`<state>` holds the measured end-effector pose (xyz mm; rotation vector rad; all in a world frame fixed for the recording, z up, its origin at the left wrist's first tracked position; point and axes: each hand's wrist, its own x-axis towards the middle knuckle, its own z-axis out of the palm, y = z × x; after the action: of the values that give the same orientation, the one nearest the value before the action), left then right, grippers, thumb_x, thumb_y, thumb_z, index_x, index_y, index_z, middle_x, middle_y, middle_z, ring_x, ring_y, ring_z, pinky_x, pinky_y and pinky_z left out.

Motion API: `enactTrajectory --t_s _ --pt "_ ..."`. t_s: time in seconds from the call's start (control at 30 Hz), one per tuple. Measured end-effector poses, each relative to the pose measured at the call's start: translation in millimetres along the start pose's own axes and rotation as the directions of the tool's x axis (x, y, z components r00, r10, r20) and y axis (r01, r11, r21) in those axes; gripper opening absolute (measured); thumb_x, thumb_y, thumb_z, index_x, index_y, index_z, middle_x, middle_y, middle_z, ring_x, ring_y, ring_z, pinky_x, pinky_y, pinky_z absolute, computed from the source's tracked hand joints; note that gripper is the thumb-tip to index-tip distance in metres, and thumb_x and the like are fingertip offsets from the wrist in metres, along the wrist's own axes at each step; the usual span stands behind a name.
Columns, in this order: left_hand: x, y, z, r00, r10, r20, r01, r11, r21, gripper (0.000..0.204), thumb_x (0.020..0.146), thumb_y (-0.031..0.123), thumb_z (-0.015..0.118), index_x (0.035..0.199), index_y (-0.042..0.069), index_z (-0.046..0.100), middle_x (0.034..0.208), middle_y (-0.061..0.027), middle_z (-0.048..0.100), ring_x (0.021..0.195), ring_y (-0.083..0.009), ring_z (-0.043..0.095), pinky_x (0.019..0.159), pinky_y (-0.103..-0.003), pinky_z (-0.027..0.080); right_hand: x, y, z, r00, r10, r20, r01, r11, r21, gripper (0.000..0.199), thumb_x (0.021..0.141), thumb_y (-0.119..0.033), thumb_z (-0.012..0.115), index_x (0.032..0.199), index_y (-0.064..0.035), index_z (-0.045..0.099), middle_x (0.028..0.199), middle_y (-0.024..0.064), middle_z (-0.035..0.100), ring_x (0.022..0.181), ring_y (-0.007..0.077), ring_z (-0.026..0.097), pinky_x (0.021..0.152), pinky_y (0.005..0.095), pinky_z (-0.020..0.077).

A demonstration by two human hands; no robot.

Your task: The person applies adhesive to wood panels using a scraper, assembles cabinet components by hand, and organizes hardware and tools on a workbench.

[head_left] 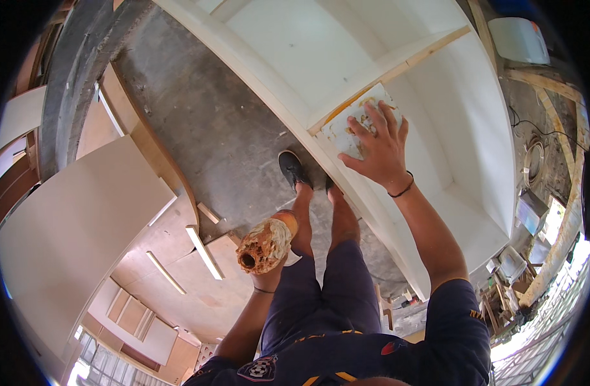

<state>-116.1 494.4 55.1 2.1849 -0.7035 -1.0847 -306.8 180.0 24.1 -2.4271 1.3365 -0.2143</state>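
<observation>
My left hand [268, 279] is wrapped round a bottle [267, 244] whose open-mouthed end is caked with brown and whitish dried crust; an orange part shows at its other end. The fingers are mostly hidden behind it. My right hand [382, 151] is open, its fingers spread over a small white board [338, 134] smeared with yellow-brown stains. This board lies against the bare-edged divider [430, 50] of a large white cabinet [288, 48]. A yellow-orange streak [354, 103] runs along the divider edge beside the board.
The white cabinet spans the upper right, with deep compartments. On the concrete floor [205, 83] are my shoes and wood offcuts [205, 252]. Large pale panels [82, 219] stand at the left. A white container [519, 40], a coiled cable [533, 159] and timber lie beyond the cabinet at right.
</observation>
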Motion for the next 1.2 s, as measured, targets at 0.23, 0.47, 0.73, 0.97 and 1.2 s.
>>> enactTrajectory --t_s 0.23,0.47,0.73,0.97,1.2 --pt "3.7 -0.4 -6.9 0.997 0.033 0.065 -0.034 0.999 0.024 0.061 0.077 0.024 0.075 0.128 0.005 0.047 0.124 -0.0087 0.055 0.117 -0.0218 0.051 0.1 -0.035 0.039 7.7 -19.1 -38.5 0.997 0.048 0.065 -0.044 0.997 -0.068 0.057 0.063 -0.043 0.07 0.114 -0.0183 0.062 0.134 0.0066 0.044 0.13 0.0291 0.031 0.097 0.0667 0.0174" --pt "3.6 4.5 -7.6 0.996 0.066 0.058 -0.069 0.996 0.049 0.059 0.079 0.024 0.074 0.129 0.006 0.047 0.127 -0.0077 0.055 0.119 -0.0213 0.05 0.101 -0.035 0.038 18.7 -15.1 -32.5 0.993 0.057 0.106 -0.046 0.994 -0.104 0.055 0.063 -0.043 0.069 0.112 -0.0176 0.063 0.134 0.0064 0.045 0.129 0.0283 0.032 0.097 0.0665 0.0188" --pt "1.8 -3.2 -11.2 0.996 0.046 0.076 -0.058 0.984 0.169 0.063 0.078 0.026 0.075 0.13 0.006 0.045 0.127 -0.0093 0.054 0.12 -0.0225 0.049 0.102 -0.036 0.036 16.4 -26.6 -49.0 0.973 0.12 0.197 -0.1 0.989 -0.11 0.055 0.064 -0.043 0.07 0.113 -0.0183 0.063 0.137 0.006 0.043 0.131 0.0284 0.031 0.099 0.0672 0.0171" --pt "3.8 -1.9 -9.6 0.997 0.053 0.062 -0.062 0.987 0.15 0.066 0.077 0.029 0.075 0.131 0.006 0.045 0.128 -0.009 0.053 0.121 -0.0228 0.048 0.104 -0.037 0.035 3.6 -26.3 -32.4 0.978 0.144 0.148 -0.13 0.987 -0.1 0.057 0.06 -0.039 0.075 0.112 -0.0196 0.063 0.133 0.0036 0.046 0.129 0.0267 0.033 0.099 0.0643 0.0191" --pt "1.1 -10.7 -9.7 0.995 0.007 0.103 -0.027 0.982 0.189 0.064 0.078 0.029 0.075 0.13 0.007 0.046 0.128 -0.0081 0.053 0.121 -0.0232 0.048 0.104 -0.037 0.035 2.3 -28.0 -25.1 0.995 0.076 0.058 -0.073 0.996 -0.058 0.059 0.06 -0.041 0.075 0.114 -0.0204 0.063 0.135 0.0036 0.044 0.129 0.0283 0.033 0.099 0.0633 0.0174"
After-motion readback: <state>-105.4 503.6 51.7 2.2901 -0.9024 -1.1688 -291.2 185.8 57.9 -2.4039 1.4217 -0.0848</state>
